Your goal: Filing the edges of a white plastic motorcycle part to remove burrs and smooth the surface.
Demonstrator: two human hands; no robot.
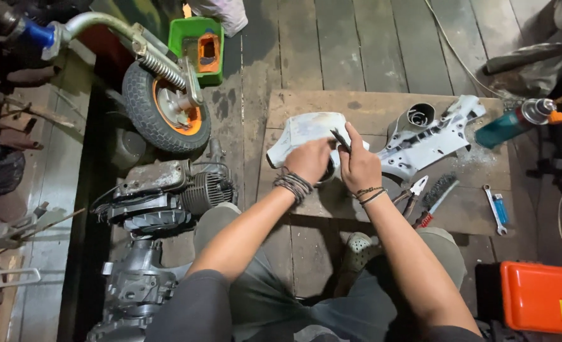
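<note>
Gripping 1 white cover (303,130) w/ left hand (309,158) | right hand (357,166) fingers pinching 1 dark tool (340,140)

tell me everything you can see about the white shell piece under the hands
The white shell piece is a curved, moulded cover, plastic or painted metal by its look, with a scuffed, dull surface and a flared left end. It lies on the wooden board, left of a second white casting. The left hand presses on its lower right part and the right hand, holding a thin dark tool, covers its right edge. A dark round opening shows below the hands.
</note>
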